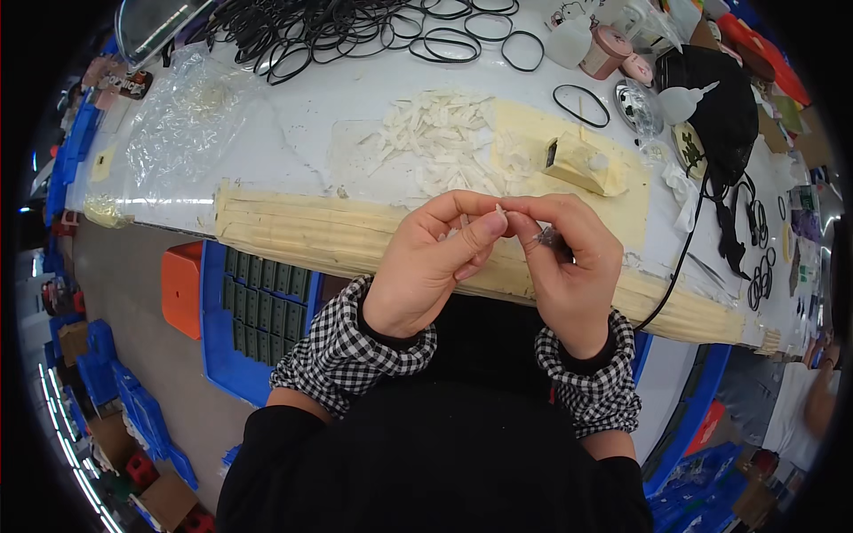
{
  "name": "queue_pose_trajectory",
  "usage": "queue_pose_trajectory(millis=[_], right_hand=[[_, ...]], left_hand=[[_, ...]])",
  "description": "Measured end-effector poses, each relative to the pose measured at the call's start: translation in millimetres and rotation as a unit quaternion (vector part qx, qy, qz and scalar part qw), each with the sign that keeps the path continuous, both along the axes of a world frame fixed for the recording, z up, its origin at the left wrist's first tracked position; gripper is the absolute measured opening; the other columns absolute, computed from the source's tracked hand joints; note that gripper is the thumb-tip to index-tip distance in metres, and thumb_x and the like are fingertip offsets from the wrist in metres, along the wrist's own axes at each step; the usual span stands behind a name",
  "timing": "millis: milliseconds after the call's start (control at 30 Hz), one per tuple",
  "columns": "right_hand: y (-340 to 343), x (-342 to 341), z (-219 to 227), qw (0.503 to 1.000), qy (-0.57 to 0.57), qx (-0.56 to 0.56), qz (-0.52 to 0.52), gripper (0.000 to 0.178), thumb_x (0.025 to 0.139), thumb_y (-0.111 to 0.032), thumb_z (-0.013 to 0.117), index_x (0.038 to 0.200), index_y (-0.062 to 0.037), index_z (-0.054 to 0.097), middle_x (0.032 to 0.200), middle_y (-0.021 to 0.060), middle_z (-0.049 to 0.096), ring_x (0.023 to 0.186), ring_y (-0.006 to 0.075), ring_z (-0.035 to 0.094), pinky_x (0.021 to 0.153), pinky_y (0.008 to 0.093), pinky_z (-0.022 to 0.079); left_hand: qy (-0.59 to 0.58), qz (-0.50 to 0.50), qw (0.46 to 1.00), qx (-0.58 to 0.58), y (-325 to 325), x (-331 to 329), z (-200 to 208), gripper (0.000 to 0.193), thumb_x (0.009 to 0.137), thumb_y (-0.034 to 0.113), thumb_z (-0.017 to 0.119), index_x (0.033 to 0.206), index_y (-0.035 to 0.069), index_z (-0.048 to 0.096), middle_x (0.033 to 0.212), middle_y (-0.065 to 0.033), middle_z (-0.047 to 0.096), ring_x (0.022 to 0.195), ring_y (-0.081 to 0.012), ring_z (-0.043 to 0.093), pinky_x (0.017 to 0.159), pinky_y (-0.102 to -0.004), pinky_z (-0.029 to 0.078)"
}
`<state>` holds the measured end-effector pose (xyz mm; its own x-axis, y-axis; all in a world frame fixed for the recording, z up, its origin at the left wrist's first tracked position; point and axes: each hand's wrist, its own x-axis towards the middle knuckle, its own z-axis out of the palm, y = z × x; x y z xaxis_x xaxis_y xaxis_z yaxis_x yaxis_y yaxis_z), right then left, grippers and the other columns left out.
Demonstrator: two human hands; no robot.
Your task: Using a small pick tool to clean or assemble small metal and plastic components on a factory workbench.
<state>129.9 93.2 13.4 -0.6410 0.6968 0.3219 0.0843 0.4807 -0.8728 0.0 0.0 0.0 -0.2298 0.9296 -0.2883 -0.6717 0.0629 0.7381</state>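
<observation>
My left hand (425, 265) and my right hand (576, 266) meet fingertip to fingertip over the table's front edge. Pinched between the left thumb and index finger is a small whitish strip (500, 210), which the right fingertips also touch. Tucked in the curl of the right hand is a small dark, shiny object (553, 238); its kind is mostly hidden by the fingers. Just beyond the hands lies a loose pile of short white strips (437, 129). To its right, a block wrapped in yellowish tape (586, 166) sits on a yellow sheet (629, 200).
Black rubber rings (444, 44) cover the back of the white table (293, 160). Crumpled clear plastic (182, 124) lies left; a black bag (715, 111) and a white squeeze bulb (684, 102) are right. Below stand an orange stool (182, 290) and a blue crate (213, 333) of dark green parts.
</observation>
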Motion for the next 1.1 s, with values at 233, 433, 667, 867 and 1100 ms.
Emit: queue_pose_trajectory(millis=[233,433,667,867,1100], right_hand=[[-6.4,-1.4,-0.8,1.0,0.02,0.009,-0.012,0.025,0.076,0.007,0.063,0.099,-0.0008,0.065,0.084,0.0076,0.065,0.068,0.0101,0.06,0.055,0.0195,0.044],[-8.9,1.9,6.0,0.993,0.028,-0.101,-0.056,0.027,0.079,0.005,0.064,0.104,-0.0018,0.062,0.084,0.007,0.067,0.056,0.0021,0.051,0.048,0.0167,0.037],[-11.6,-6.5,-12.0,0.974,0.035,0.191,-0.114,0.029,0.074,0.004,0.069,0.101,-0.0021,0.063,0.078,0.009,0.065,0.054,0.0167,0.056,0.05,0.0274,0.045],[-15.5,-3.8,-1.1,0.973,0.007,0.212,-0.089,0.026,0.073,0.004,0.069,0.098,-0.003,0.063,0.08,0.0091,0.065,0.065,0.0221,0.064,0.055,0.0277,0.049],[-14.6,1.3,7.2,0.999,-0.001,0.026,-0.034,0.022,0.074,0.005,0.067,0.095,-0.0008,0.062,0.083,0.0103,0.066,0.071,0.023,0.066,0.06,0.0273,0.053]], left_hand=[[-0.016,0.043,0.999,-0.014,-1.2,0.6,3.0,0.015,0.093,0.012,0.057,0.101,0.0,0.06,0.086,-0.0034,0.063,0.059,-0.0017,0.041,0.051,-0.016,0.032],[0.022,0.042,0.999,0.0,-1.6,3.5,-0.2,0.018,0.091,0.011,0.058,0.105,-0.001,0.06,0.086,-0.0036,0.063,0.058,-0.0014,0.04,0.051,-0.0157,0.032],[0.063,0.042,0.996,-0.039,-1.8,6.4,1.8,0.016,0.09,0.009,0.059,0.104,0.001,0.06,0.082,0.0007,0.061,0.061,-0.0021,0.039,0.054,-0.0164,0.032],[0.068,0.05,0.996,-0.031,-2.1,3.3,-0.4,0.014,0.088,0.01,0.062,0.099,0.001,0.062,0.076,0.0039,0.056,0.06,-0.0002,0.039,0.052,-0.0155,0.029],[-0.007,0.023,1.0,-0.006,-3.8,-0.6,-0.5,0.012,0.09,0.012,0.059,0.097,0.002,0.059,0.077,0.0027,0.057,0.06,-0.002,0.038,0.054,-0.0171,0.03]])
